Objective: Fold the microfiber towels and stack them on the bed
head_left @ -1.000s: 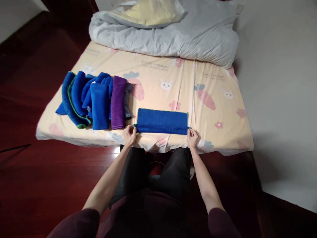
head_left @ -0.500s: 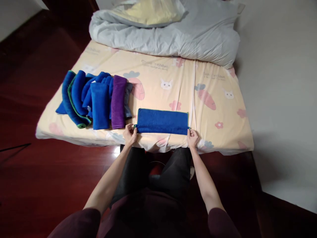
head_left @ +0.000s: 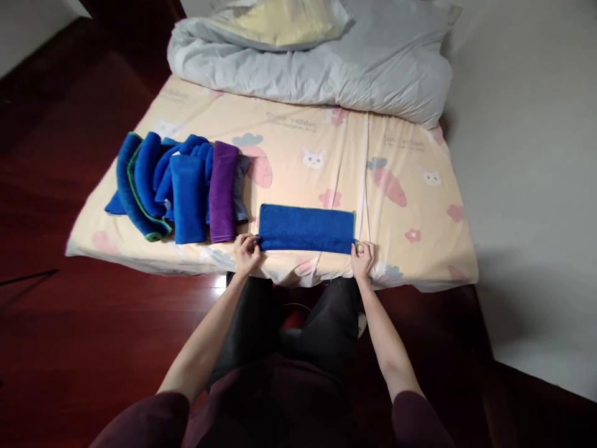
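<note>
A blue towel (head_left: 305,227) with green edging lies as a long flat rectangle near the front edge of the bed, its near edge folded over in a narrow strip. My left hand (head_left: 247,254) pinches the towel's near left corner between thumb and fingers. At the near right corner, my right hand (head_left: 362,258) grips the cloth in the same way. Just left of my left hand lies a purple rolled towel (head_left: 222,193), beside a folded blue towel (head_left: 188,199).
Several blue rolled towels (head_left: 150,177) are heaped on the bed's left side. Something dark and denim-like (head_left: 241,190) shows beside the purple one. A grey-white quilt (head_left: 298,78) with a yellow patch (head_left: 284,22) lies along the back. A wall (head_left: 527,186) borders the bed at right.
Both hands have shifted slightly inward at the towel's near corners, and the cloth ends that stuck out there are now tucked closer. The other towels have not moved.
</note>
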Available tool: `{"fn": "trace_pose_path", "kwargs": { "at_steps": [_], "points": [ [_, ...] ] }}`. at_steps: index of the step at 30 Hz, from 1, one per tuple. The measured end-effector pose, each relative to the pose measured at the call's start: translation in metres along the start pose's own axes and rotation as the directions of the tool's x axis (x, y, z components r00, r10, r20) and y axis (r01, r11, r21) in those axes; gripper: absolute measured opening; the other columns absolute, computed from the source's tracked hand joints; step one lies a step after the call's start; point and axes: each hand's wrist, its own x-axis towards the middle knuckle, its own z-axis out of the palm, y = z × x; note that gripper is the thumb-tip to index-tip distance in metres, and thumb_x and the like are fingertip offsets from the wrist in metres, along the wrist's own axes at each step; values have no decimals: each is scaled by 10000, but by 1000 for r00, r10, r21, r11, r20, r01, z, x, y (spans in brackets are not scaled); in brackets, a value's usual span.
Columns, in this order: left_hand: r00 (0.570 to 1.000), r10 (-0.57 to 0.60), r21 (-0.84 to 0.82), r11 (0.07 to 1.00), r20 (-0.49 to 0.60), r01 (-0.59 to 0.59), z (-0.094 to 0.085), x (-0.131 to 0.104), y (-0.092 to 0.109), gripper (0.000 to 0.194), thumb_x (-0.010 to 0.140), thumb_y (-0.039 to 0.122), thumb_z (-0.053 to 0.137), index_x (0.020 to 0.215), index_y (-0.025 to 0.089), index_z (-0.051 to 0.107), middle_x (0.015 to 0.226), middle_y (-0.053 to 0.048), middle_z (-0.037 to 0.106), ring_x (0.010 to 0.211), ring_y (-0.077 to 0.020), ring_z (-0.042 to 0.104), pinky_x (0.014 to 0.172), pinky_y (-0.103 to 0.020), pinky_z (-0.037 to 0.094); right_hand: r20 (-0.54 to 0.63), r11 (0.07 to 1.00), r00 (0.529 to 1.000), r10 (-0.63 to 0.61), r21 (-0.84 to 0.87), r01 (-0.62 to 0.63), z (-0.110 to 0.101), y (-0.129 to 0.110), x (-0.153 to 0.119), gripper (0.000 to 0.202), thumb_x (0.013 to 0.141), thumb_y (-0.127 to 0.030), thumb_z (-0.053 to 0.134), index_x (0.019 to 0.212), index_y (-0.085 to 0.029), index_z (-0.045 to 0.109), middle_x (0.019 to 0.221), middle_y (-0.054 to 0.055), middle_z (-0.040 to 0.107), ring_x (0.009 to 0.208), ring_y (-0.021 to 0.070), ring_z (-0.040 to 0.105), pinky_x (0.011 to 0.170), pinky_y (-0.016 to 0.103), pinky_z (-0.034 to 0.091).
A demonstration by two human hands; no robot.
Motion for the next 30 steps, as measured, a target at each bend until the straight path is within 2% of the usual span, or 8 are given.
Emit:
{"fn": "trace_pose_path", "kwargs": {
  "at_steps": [4, 7, 10, 15, 18, 21, 25, 30],
  "points": [
    [995, 55, -19, 998, 84, -53, -1, 2, 0, 331, 869, 198, 501, 1066, 222, 766, 1187, -98, 754, 1122, -280, 661, 1060, -480, 466, 22, 996, 996, -91, 7, 90, 3, 3, 0, 242, 1020, -330, 567, 932, -208, 757, 1039, 118, 691, 1012, 226, 676, 911, 364, 579],
    [992, 59, -37, 998, 112, -55, -2, 3, 1, 359, 875, 195, 494, 1087, 228, 783, 1196, -73, 784, 1092, -273, 672, 1033, -470, 484, 74, 989, 986, -149, 21, 148, 4, 8, 0, 273, 1028, -258, 542, 954, -226, 802, 1037, 110, 747, 1033, 233, 699, 988, 410, 566],
    [987, 56, -59, 997, 154, -47, -5, 6, 1, 357, 902, 228, 493, 1101, 228, 789, 1226, -72, 783, 1117, -274, 679, 1052, -477, 481, 131, 985, 977, -170, 38, 167, 3, 11, 1, 308, 1031, -218, 520, 998, -238, 825, 1049, 97, 787, 1024, 234, 710, 986, 423, 567],
    [965, 61, -93, 995, 256, -38, -12, 13, 2, 339, 990, 379, 513, 1152, 238, 776, 1284, -77, 763, 1173, -282, 683, 1102, -503, 464, 147, 982, 971, -191, 21, 190, -1, 7, 2, 310, 1034, -235, 517, 1047, -233, 827, 1086, 89, 803, 1040, 242, 708, 992, 435, 559],
    [956, 56, -87, 996, 288, -32, -14, 16, 4, 366, 951, 499, 626, 1180, 249, 763, 1308, -84, 751, 1201, -305, 676, 1119, -519, 458, 174, 980, 964, -199, 14, 200, -4, 5, 2, 282, 1026, -262, 542, 1090, -227, 814, 1127, 91, 798, 1070, 248, 704, 1019, 447, 545],
    [951, 74, -102, 994, 301, -45, -14, 16, 3, 447, 876, 542, 725, 1212, 248, 746, 1331, -97, 738, 1214, -323, 673, 1128, -535, 463, 222, 976, 951, -213, 7, 217, -9, 2, 3, 262, 998, -298, 601, 1160, -216, 790, 1202, 98, 778, 1129, 260, 684, 1066, 462, 517],
    [942, 88, -143, 989, 324, -43, -14, 17, -2, 534, 799, 484, 798, 1268, 239, 721, 1350, -111, 723, 1238, -331, 669, 1127, -534, 487, 303, 969, 922, -240, 14, 247, -18, -3, 6, 347, 942, -304, 650, 1263, -210, 741, 1306, 102, 731, 1203, 277, 646, 1106, 468, 483],
    [931, 122, -219, 975, 343, -48, -14, 17, -8, 553, 753, 288, 701, 1303, 229, 711, 1379, -107, 706, 1298, -324, 650, 1164, -547, 476, 378, 968, 893, -243, 34, 249, -24, -4, 9, 518, 794, -175, 606, 1304, -205, 691, 1371, 94, 685, 1250, 298, 608, 1129, 485, 463]
  ]
}}
